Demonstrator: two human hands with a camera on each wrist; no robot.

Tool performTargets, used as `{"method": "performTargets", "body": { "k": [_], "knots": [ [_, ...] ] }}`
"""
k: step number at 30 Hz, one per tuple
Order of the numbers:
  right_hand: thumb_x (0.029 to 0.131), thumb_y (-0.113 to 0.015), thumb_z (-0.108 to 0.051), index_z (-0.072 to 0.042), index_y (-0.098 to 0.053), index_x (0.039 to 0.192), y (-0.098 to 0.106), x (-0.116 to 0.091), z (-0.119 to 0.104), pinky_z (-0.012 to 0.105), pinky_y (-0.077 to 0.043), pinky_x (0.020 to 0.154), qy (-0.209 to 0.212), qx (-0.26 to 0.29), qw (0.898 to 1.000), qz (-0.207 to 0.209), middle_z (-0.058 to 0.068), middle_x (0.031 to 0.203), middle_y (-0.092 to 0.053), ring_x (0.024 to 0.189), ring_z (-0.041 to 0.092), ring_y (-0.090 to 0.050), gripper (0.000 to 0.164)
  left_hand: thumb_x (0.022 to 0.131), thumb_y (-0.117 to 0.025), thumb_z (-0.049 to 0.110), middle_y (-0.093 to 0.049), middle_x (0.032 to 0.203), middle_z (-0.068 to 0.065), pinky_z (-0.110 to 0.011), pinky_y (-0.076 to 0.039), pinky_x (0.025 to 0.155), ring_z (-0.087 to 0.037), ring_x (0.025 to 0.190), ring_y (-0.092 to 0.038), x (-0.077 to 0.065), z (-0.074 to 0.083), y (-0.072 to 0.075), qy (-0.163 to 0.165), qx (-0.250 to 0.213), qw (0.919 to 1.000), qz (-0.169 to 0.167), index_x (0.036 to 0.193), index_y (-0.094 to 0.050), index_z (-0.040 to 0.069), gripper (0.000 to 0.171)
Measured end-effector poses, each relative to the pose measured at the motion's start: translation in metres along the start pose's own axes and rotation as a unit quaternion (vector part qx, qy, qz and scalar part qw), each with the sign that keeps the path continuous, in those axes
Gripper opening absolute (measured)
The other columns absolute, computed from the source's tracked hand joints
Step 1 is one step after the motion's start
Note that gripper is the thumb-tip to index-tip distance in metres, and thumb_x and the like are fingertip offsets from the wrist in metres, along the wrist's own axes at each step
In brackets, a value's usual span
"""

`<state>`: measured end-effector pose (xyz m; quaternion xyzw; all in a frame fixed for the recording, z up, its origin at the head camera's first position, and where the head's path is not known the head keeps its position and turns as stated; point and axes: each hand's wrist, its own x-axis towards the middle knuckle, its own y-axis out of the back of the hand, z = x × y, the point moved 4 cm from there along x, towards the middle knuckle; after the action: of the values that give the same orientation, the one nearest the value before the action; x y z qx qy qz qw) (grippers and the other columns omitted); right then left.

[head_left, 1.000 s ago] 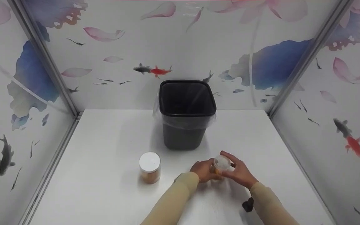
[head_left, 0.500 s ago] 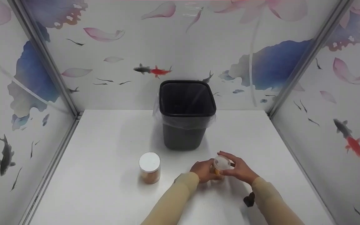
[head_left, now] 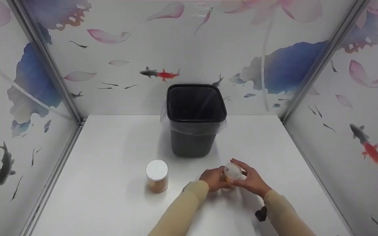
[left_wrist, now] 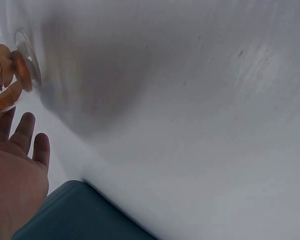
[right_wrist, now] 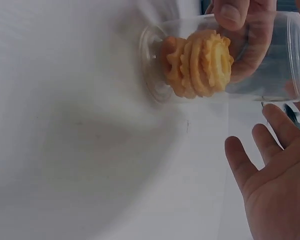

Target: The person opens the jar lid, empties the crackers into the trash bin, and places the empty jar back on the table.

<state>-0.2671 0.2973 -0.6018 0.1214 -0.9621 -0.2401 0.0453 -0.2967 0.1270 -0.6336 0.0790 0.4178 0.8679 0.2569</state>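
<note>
A clear plastic jar with ridged yellow cookies piled in its base end stands close over the table, right of the middle. My left hand grips its side, thumb and fingers on the wall. Around the top, the thumb and forefinger of my right hand hold the pale round lid by its edge. The other right fingers are spread beside the jar in the right wrist view. More of the cookies show through the jar in the left wrist view.
Another jar, white-lidded with brownish contents, stands to the left. Behind the hands is a black bin with a clear liner. A small black object shows beside the right sleeve. Painted panels enclose the white table.
My right hand and wrist have turned slightly back and forth at the lid. My left hand and the jar keep their place.
</note>
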Motion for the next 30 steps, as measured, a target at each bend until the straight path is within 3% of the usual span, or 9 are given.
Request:
{"method": "performTargets", "body": {
  "k": [7, 17, 24, 30],
  "knots": [
    [0.08, -0.086, -0.025, -0.023, -0.05, 0.146, -0.0011, 0.0013, 0.0039, 0.063, -0.027, 0.11, -0.007, 0.017, 1.0, 0.003, 0.001, 0.151, -0.045, 0.14, 0.026, -0.036, 0.075, 0.081, -0.077, 0.056, -0.062, 0.129, 0.015, -0.035, -0.042, 0.103, -0.01, 0.119, -0.056, -0.0013, 0.0021, 0.0014, 0.0, 0.006, 1.0, -0.005, 0.142, -0.053, 0.03, 0.071],
    [0.08, -0.082, -0.021, -0.019, -0.051, 0.146, 0.006, 0.0094, 0.0006, 0.067, -0.024, 0.109, -0.003, 0.026, 0.998, -0.06, 0.009, 0.156, -0.039, 0.144, 0.034, -0.03, 0.073, 0.078, -0.079, 0.055, -0.062, 0.127, 0.017, -0.035, -0.042, 0.104, -0.008, 0.119, -0.056, 0.0006, 0.0004, 0.0008, 0.008, -0.012, 0.9999, -0.007, 0.139, -0.056, 0.03, 0.07],
    [0.08, -0.083, -0.014, -0.015, -0.046, 0.149, 0.0022, 0.0043, -0.0008, 0.068, -0.025, 0.108, 0.008, 0.024, 0.999, -0.026, 0.011, 0.154, -0.04, 0.142, 0.035, -0.033, 0.078, 0.079, -0.08, 0.055, -0.062, 0.127, 0.016, -0.034, -0.043, 0.102, -0.009, 0.118, -0.057, -0.0012, 0.0024, 0.0023, 0.003, -0.002, 1.0, -0.007, 0.141, -0.055, 0.028, 0.072],
    [0.079, -0.085, -0.021, -0.02, -0.048, 0.148, -0.0028, 0.0004, 0.0019, 0.064, -0.027, 0.11, -0.005, 0.02, 1.0, 0.002, 0.007, 0.152, -0.044, 0.141, 0.03, -0.036, 0.078, 0.078, -0.079, 0.057, -0.061, 0.129, 0.016, -0.036, -0.042, 0.104, -0.01, 0.119, -0.056, -0.0017, 0.0024, 0.0033, 0.005, -0.002, 1.0, -0.005, 0.142, -0.054, 0.029, 0.074]
  ]
}}
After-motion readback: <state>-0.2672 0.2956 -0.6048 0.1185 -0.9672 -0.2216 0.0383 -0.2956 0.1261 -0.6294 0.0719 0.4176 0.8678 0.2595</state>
